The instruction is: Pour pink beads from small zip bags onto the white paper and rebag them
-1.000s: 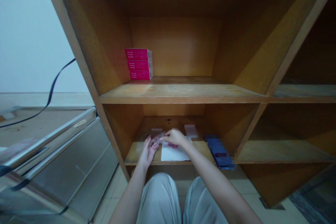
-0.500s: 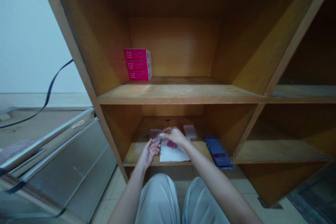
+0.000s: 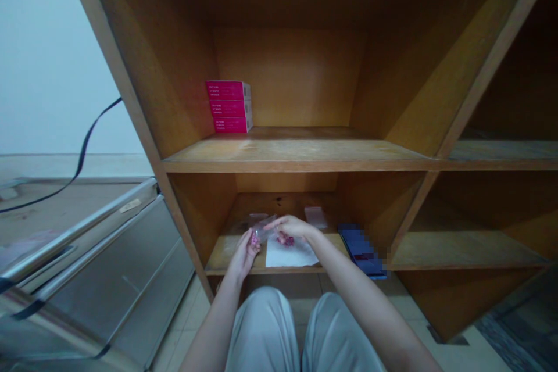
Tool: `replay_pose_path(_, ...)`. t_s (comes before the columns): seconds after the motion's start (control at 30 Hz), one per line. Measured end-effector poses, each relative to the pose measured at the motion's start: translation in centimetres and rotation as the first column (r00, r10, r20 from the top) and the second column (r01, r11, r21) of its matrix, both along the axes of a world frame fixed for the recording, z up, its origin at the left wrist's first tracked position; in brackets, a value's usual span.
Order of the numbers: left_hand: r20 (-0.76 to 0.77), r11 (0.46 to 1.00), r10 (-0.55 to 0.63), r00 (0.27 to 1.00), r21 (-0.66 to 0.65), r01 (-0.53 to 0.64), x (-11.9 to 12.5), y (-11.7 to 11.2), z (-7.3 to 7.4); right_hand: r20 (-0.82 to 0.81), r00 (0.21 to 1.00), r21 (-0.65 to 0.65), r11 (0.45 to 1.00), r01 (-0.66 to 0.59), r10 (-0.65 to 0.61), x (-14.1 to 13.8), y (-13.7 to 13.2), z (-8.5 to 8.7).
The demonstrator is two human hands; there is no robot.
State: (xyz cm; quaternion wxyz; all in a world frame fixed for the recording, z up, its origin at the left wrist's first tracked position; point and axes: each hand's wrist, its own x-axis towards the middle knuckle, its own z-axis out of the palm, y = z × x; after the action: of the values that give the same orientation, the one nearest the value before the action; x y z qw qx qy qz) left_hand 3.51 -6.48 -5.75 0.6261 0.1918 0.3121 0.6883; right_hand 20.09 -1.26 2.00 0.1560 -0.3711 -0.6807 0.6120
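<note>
Low wooden shelf (image 3: 226, 253), around 6 o'clock: left hand (image 3: 245, 251) half-cupped, gripping a clear plastic bag (image 3: 264, 228) from below; right hand (image 3: 291, 226) pinching its upper edge, just above small pink pieces (image 3: 285, 239) on white paper (image 3: 288, 254). Risk: pieces scattering from a tilted bag or slipped pinch.

Magenta cartons (image 3: 228, 107) with white print, a white paper sheet (image 3: 290, 253), honey-brown wooden shelves (image 3: 296, 154)

We found the blue packet (image 3: 361, 251) blurred, and could not tell what the small pink pieces (image 3: 285, 239) were.
</note>
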Motion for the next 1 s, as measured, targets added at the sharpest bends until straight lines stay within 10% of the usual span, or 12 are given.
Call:
replay_pose_path(0.43,-0.030,0.999,0.028,0.999,0.041,-0.026,-0.3,0.6,-1.2,-0.059,0.994,0.157,0.983,0.100,-0.092,-1.7,-0.5,0.4)
replay_pose_path(0.67,-0.221,0.984,-0.167,0.961,0.024,0.177,0.2,-0.3,-0.6,-0.042,0.998,0.132,0.989,0.060,-0.055,-1.9,-0.8,0.7)
replay_pose_path(1.0,-0.109,0.963,-0.229,0.967,0.120,0.242,0.1,-0.9,0.0,-0.049,0.999,0.046,0.999,0.012,-0.009,-2.4,-0.9,-0.7)
